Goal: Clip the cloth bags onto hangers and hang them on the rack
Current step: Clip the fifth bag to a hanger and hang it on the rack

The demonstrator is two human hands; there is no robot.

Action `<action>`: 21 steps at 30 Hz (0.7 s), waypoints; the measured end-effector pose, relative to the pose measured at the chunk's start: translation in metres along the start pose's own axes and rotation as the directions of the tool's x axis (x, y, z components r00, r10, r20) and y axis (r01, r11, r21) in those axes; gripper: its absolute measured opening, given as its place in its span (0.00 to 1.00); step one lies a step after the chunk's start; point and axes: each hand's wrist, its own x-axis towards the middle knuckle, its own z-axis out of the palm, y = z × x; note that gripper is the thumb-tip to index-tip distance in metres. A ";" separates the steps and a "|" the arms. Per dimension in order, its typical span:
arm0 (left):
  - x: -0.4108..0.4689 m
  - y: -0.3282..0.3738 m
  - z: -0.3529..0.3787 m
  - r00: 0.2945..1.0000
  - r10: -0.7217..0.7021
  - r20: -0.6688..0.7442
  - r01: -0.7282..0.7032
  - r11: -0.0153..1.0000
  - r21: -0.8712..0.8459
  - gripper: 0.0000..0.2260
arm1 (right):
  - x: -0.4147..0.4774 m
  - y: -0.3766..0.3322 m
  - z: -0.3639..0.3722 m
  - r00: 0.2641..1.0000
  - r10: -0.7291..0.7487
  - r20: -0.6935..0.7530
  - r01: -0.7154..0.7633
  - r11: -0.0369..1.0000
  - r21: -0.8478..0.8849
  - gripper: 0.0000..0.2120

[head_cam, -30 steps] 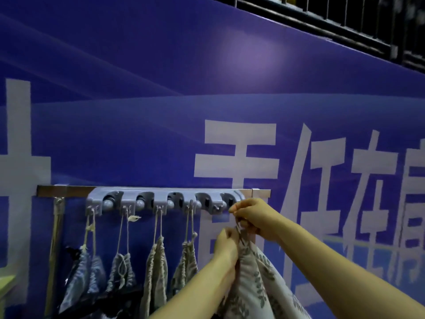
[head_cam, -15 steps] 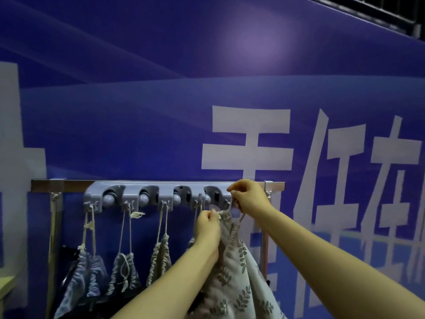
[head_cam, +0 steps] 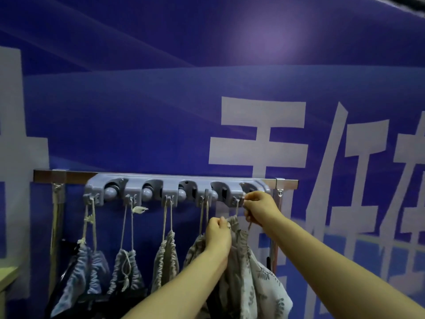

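Grey plastic forms the hook rail (head_cam: 161, 188), which is fixed along a metal rack bar (head_cam: 285, 184) in front of a blue banner (head_cam: 161, 100) printed with large white characters. Five hooks are seen along the lower edge of the rail, with rounded knobs set in the recesses above them.

Four drawstring cloth bags are hung by their cords. At the far left a blue bag (head_cam: 85, 270) is suspended from the first hook, and a grey-blue bag (head_cam: 125, 270) from the second, with a frayed cord end lying beside its hook. A beige striped bag (head_cam: 165, 261) is hung from the third hook. A leaf-print bag (head_cam: 195, 249) is hung from the fourth hook and is partly hidden behind the left forearm.

A fifth, pale leaf-patterned bag (head_cam: 255, 282) is held up just below the rightmost hook (head_cam: 236, 200). Its gathered top is gripped by the closed fingers of the left hand (head_cam: 217, 233). Its cord (head_cam: 236, 209) is pinched by the fingers of the right hand (head_cam: 259, 209), whose thumb and forefinger are closed at the hook. The cord runs up to that hook, but whether it is seated on it cannot be told. The body of the bag is draped downward between the two forearms. A pale tabletop (head_cam: 7, 275) edge is seen at the far left.
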 end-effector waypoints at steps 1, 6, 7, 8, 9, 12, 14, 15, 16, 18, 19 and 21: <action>-0.002 -0.005 -0.001 1.000 -0.003 0.011 0.003 1.000 0.016 0.11 | -0.003 0.006 0.003 1.000 0.008 -0.001 -0.008 1.000 0.021 0.07; -0.011 -0.009 -0.012 0.995 -0.008 0.095 -0.003 0.992 0.122 0.10 | -0.021 0.013 0.013 0.998 0.043 -0.040 -0.046 0.997 -0.065 0.11; -0.015 -0.008 -0.018 0.992 -0.038 0.118 0.020 0.987 0.156 0.10 | -0.024 0.012 0.016 0.998 0.058 -0.037 -0.061 0.993 -0.098 0.12; -0.018 -0.006 -0.024 0.988 -0.069 0.136 0.043 0.982 0.186 0.10 | -0.028 0.009 0.018 0.997 0.077 -0.027 -0.080 0.988 -0.134 0.13; -0.023 -0.006 -0.032 0.984 -0.097 0.149 0.067 0.978 0.195 0.11 | -0.032 0.005 0.020 0.996 0.089 -0.024 -0.092 0.980 -0.177 0.13; -0.042 0.003 -0.077 0.977 -0.117 0.176 0.088 0.983 0.164 0.13 | -0.055 -0.018 0.037 0.994 0.057 -0.092 -0.086 0.935 -0.344 0.16; -0.055 0.011 -0.113 0.979 -0.087 0.184 0.069 0.993 0.101 0.14 | -0.071 -0.036 0.049 0.991 0.016 -0.131 -0.066 0.921 -0.383 0.21; -0.065 0.016 -0.141 0.984 -0.082 0.161 0.069 0.994 0.083 0.14 | -0.085 -0.048 0.061 0.995 -0.003 -0.101 -0.037 0.922 -0.386 0.21; -0.078 0.020 -0.179 0.992 -0.081 0.101 0.076 0.996 0.055 0.14 | -0.106 -0.062 0.083 0.999 -0.028 -0.040 0.011 0.929 -0.370 0.20; -0.101 0.029 -0.248 0.998 -0.048 -0.033 0.048 0.999 0.003 0.15 | -0.144 -0.088 0.122 0.993 -0.079 0.083 0.103 0.929 -0.354 0.19; -0.113 0.031 -0.284 0.995 -0.040 -0.093 0.040 0.999 -0.005 0.15 | -0.162 -0.100 0.143 0.982 -0.114 0.148 0.161 0.921 -0.355 0.21; -0.139 0.031 -0.350 0.982 -0.033 -0.186 0.038 0.999 0.023 0.15 | -0.198 -0.122 0.179 0.948 -0.188 0.258 0.277 0.886 -0.372 0.24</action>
